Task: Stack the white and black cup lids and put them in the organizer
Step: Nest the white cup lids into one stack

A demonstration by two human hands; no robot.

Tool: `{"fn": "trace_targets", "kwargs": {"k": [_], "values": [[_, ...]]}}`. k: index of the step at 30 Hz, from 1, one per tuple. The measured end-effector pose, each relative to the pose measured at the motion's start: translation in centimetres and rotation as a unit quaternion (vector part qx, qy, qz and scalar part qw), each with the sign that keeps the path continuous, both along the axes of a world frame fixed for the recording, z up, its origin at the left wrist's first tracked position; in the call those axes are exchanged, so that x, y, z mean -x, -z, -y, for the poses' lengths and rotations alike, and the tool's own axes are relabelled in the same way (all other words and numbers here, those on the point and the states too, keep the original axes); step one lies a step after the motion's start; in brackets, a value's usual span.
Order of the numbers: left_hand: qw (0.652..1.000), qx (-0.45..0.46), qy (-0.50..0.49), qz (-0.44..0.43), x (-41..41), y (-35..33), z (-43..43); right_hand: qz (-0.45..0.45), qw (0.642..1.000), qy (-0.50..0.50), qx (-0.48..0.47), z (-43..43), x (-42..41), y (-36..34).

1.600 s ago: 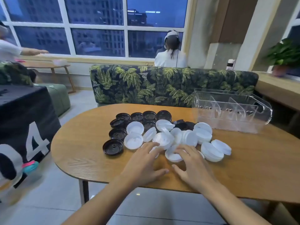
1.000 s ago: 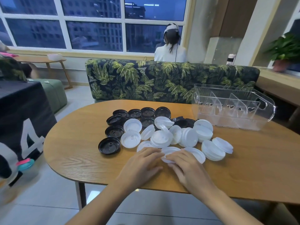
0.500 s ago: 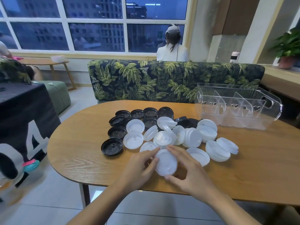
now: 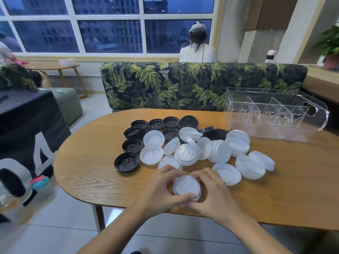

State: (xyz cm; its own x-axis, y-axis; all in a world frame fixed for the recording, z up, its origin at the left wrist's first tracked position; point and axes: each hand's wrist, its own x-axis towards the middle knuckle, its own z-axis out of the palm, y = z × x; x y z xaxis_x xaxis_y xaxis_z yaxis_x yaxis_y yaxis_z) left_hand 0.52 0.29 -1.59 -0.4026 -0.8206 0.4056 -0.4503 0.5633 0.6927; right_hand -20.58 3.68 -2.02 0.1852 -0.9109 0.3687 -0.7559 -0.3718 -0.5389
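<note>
lids [image 4: 187, 151] mid-table [image 4: 88, 173] | organizer [image 4: 275, 114] right-rear - sofa [image 4: 183, 85] behind

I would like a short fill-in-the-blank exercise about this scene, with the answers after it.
1. Both hands, the left hand and the right hand, hold a small stack of ____ lids.
2. The clear organizer holds ____ lids.
3. The black lids lie mostly on the ____ side of the pile.
4. The table is made of ____.

Answers: white; no; left; wood

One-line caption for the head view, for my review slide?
Both hands, left hand and right hand, cup white lids near the table edge; clear organizer holds none.
</note>
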Motion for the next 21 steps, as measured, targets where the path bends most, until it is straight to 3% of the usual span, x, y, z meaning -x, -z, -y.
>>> {"fn": "trace_targets", "kwargs": {"k": [6,15,21], "values": [[1.0,-0.014,0.006,-0.012,-0.2,-0.4,-0.2,0.041,0.996,-0.055,-0.052,-0.3,0.7,-1.2],[0.997,-0.033,0.043,-0.056,-0.4,-0.2,-0.2,0.013,0.996,-0.046,-0.071,0.4,0.4,-1.6],[0.992,0.082,-0.094,-0.02,-1.3,-0.1,1.8,0.004,0.997,-0.039,-0.063,0.6,0.1,-0.7]]}}
